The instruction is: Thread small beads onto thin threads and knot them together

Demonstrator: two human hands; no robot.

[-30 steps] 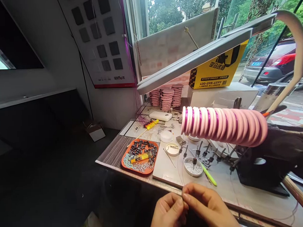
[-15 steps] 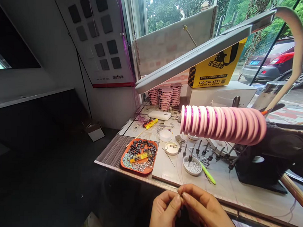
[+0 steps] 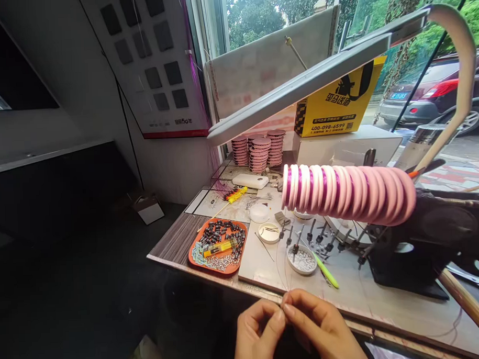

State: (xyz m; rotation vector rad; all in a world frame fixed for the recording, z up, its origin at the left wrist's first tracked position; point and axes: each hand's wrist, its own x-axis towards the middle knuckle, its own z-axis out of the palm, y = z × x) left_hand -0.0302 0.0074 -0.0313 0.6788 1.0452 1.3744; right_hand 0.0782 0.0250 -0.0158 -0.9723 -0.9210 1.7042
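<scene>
My left hand and my right hand meet fingertip to fingertip at the table's front edge, both pinched closed. A thin line runs from the tabletop down into their fingertips; any smaller part there is hidden. Just beyond the hands stands a small round dish of tiny white pieces. Beside it lies a yellow-green pen-like tool. Several dark swivel-like pieces on stems are spread behind the dish, near a second shallow dish with a few thin dark bits.
An orange tray of small black, green and silvery parts sits left. A ribbed pink roll of rings wound with purple line juts over the table from a black stand. A grey lamp spans above. Pink discs are stacked behind.
The view has shifted slightly, so the scene sits a little further left and up. Both hands keep their pinch at nearly the same spot.
</scene>
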